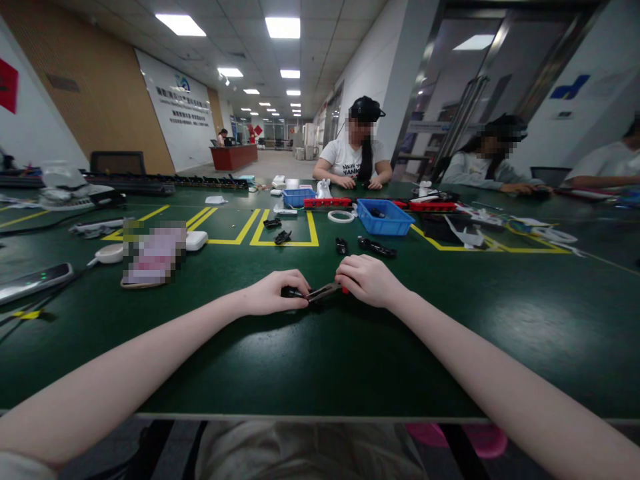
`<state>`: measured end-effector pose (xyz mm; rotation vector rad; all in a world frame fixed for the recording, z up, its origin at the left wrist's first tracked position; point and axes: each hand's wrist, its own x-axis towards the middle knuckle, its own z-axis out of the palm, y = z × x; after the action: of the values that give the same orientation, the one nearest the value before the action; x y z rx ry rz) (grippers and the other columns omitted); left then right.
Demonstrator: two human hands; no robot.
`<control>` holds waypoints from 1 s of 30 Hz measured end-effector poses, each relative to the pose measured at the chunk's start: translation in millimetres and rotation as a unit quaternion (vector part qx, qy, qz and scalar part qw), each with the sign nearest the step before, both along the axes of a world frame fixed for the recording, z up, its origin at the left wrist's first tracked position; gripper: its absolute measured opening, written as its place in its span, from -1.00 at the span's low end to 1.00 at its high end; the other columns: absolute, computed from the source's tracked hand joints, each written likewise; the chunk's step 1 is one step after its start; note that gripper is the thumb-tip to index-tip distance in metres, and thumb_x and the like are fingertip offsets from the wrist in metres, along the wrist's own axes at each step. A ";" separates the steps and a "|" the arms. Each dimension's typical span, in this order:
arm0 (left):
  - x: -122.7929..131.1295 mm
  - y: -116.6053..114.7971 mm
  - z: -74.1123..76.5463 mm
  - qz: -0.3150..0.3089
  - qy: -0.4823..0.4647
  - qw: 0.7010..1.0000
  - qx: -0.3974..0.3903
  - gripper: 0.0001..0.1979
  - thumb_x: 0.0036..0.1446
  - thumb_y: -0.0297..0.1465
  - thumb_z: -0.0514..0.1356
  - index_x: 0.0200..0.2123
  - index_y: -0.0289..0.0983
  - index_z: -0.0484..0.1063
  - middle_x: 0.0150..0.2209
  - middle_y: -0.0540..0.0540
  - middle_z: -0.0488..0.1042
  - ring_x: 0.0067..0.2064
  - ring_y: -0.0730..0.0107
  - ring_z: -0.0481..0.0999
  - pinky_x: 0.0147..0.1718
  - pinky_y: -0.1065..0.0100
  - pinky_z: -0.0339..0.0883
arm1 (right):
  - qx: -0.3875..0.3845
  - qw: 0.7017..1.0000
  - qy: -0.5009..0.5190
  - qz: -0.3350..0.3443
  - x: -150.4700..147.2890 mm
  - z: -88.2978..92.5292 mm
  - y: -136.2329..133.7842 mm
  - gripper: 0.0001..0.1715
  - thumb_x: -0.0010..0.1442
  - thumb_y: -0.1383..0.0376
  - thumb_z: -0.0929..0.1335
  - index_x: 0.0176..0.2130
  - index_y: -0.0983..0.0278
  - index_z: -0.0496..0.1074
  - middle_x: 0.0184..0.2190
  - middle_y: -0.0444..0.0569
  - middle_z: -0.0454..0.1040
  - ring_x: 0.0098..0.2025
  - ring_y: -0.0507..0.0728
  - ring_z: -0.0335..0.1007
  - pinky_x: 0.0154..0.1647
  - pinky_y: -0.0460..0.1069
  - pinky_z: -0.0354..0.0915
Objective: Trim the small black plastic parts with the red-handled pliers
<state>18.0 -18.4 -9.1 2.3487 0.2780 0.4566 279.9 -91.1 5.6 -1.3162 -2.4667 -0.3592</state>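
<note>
My left hand (277, 292) pinches a small black part (293, 292) just above the green table. My right hand (369, 280) is closed around a metal-jawed tool (325, 291) that looks like pliers, with a bit of red showing under the fingers. The tool's slim tip reaches left to the black part and seems to touch it. My fingers hide most of both things. Just beyond my right hand lie a small black piece (341, 246) and a longer black piece (377, 247).
Yellow tape outlines mark the green table (260, 373). Two black pieces (283, 237) sit inside one outline. A blue bin (384, 219) and a white ring (341, 216) stand farther back. At left are a phone (155, 255) and a white case (197, 241). A person (354, 157) sits opposite.
</note>
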 end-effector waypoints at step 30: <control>0.8 -0.9 0.3 -0.002 -0.006 1.000 -0.011 -0.86 0.19 -0.34 0.24 -0.30 -0.30 0.51 -0.10 -0.14 0.46 -0.06 0.29 0.47 0.02 0.25 0.29 | 0.027 0.999 -0.031 -0.022 -2.1 -0.7 -2.4 -0.49 0.39 0.19 0.10 -0.39 0.30 0.45 -0.41 0.02 0.45 -0.36 0.07 0.28 -0.31 0.01 0.06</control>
<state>18.7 -19.3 -8.8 2.3244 0.2725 0.4629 277.8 -93.5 5.0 -1.3583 -2.4630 -0.4806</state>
